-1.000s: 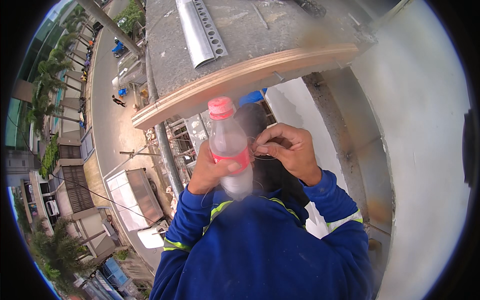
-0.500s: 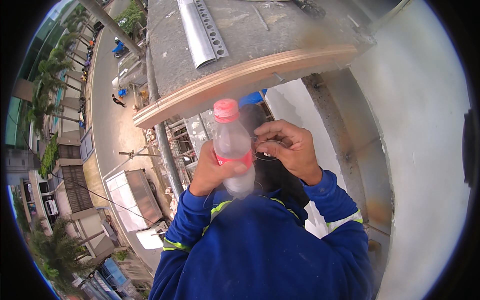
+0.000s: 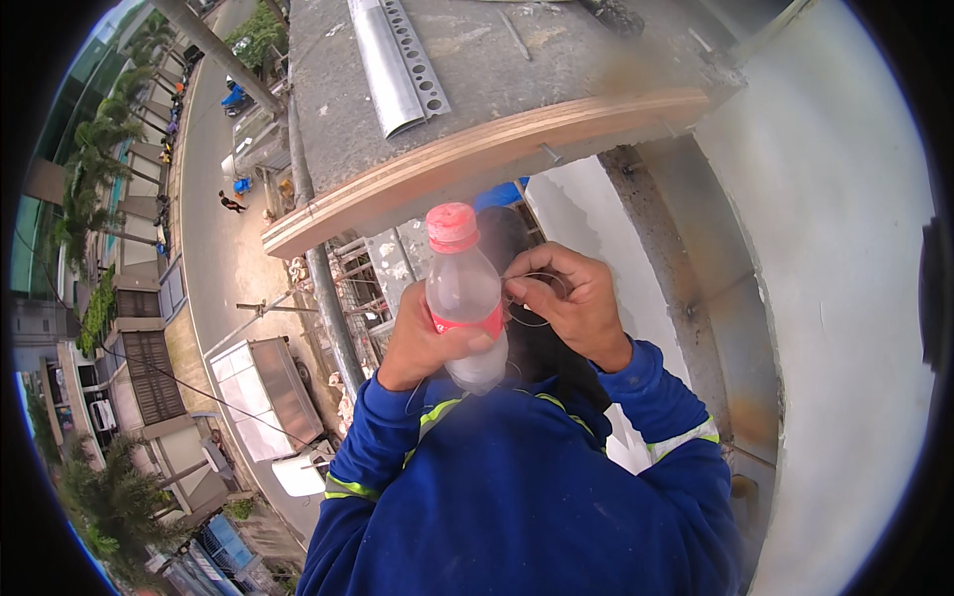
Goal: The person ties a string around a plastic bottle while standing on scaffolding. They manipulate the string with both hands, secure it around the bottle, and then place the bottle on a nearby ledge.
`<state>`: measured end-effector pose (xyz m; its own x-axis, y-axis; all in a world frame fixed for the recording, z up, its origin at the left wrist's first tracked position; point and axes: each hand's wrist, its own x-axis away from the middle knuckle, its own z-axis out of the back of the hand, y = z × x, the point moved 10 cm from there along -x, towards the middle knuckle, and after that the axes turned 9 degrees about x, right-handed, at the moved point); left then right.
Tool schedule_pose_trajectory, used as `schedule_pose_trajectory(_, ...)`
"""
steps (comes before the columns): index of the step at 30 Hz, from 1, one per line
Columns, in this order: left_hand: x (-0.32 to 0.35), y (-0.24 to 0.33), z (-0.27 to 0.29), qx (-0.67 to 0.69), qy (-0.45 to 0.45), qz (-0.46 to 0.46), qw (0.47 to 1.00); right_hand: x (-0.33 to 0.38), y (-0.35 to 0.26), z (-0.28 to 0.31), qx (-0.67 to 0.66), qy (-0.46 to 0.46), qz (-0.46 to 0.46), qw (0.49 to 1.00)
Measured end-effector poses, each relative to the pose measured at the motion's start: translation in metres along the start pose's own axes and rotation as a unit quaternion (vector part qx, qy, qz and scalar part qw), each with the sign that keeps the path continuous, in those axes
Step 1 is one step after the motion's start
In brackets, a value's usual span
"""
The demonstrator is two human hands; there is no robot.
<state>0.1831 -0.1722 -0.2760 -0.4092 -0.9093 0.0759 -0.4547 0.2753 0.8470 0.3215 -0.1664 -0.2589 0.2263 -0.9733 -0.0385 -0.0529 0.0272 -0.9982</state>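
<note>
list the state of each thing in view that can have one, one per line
plastic bottle: upright, red cap on, looks empty, gripped around its lower half
left hand: closed around the bottle
right hand: fingers pinched on a thin wire beside the bottle
thin wire: looped, held at the fingertips
perforated metal strip: lying flat on the concrete ledge
wooden board: fixed along the ledge's edge, a nail sticking out

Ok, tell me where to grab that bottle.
Grip the bottle around its lower body, below the red label, coming from the left as the left hand does. It stands upright, the body is the widest part, and the right hand works thin wire at its right side.
</note>
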Motion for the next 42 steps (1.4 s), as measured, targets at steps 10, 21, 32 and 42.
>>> schedule_pose_trajectory(10,-0.001,-0.010,-0.001,0.034,-0.018,0.009,0.999,0.000,0.000,0.004,0.039,0.042,0.022,0.998)
schedule_pose_trajectory(21,-0.003,-0.027,0.003,0.136,0.015,0.028,0.990,0.000,0.001,0.005,0.055,0.063,0.061,0.995)
schedule_pose_trajectory(32,0.000,-0.031,0.003,0.080,0.021,0.037,0.996,-0.005,0.019,0.000,-0.004,-0.035,-0.075,0.997)
schedule_pose_trajectory(42,0.001,-0.031,0.002,0.082,0.021,0.037,0.996,-0.005,0.020,-0.006,-0.095,-0.052,-0.100,0.989)
